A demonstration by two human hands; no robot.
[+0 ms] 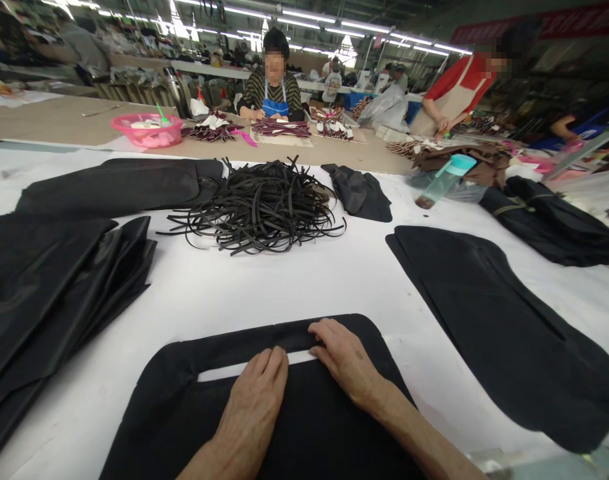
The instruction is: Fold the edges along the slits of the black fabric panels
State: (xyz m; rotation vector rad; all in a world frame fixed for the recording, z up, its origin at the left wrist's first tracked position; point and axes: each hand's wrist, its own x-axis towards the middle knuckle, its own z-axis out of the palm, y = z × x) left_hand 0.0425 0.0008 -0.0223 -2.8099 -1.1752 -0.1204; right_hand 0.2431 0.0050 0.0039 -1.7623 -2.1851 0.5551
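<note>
A black fabric panel (pixel 324 427) with rounded corners and a long slot near its far edge lies flat in front of me; white shows through the slot. My left hand (pixel 257 400) rests on it with fingers pressed together and bent, their tips at the slot's near edge. On the strip beyond the slot, my right hand (pixel 344 357) has its fingers curled over the fabric and the thumb at the slot, pinching the strip. The part under the fingers is hidden. Past the panel sits a tangled heap of thin black strips (pixel 269 207).
Stacked black panels lie on the left (pixel 29 287) and right (pixel 499 320) of the white table (pixel 349 273). A bottle with a turquoise lid (pixel 444 180) lies behind. Across the table are a pink basket (pixel 147 133), a seated person (pixel 271 87) and a standing person (pixel 451 100).
</note>
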